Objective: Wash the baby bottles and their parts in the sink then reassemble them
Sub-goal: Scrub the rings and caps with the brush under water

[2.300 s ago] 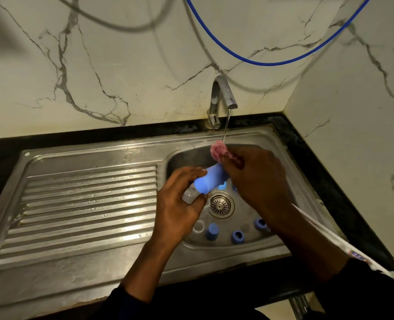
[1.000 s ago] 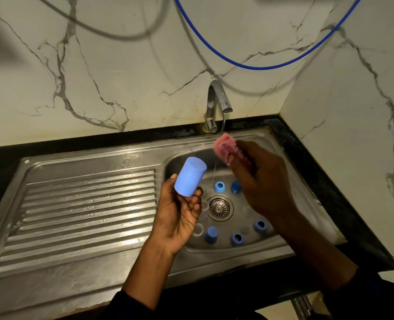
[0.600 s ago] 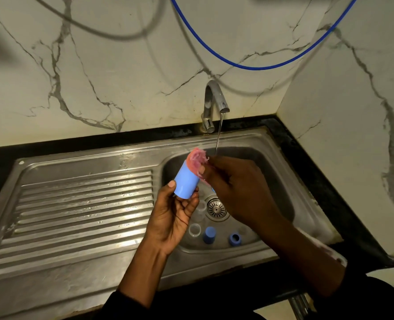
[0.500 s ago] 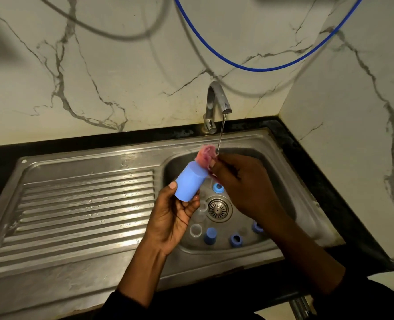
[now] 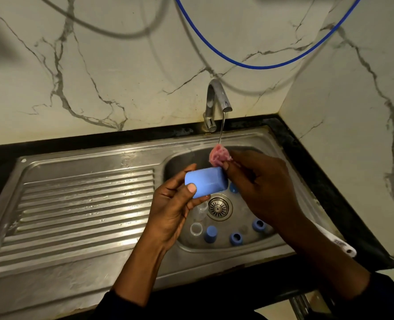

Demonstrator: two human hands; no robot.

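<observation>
Left hand (image 5: 170, 205) gripping blue cap (image 5: 206, 182), lying sideways

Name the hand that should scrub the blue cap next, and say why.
Right. The right hand pinches the pink scrubber close to the end of the blue cap, which the left hand holds.

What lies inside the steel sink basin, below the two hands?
Visible: the round metal drain strainer, one small blue plastic cap, two blue plastic rings and a clear plastic ring. The right hand hides whatever lies beneath it.
</observation>
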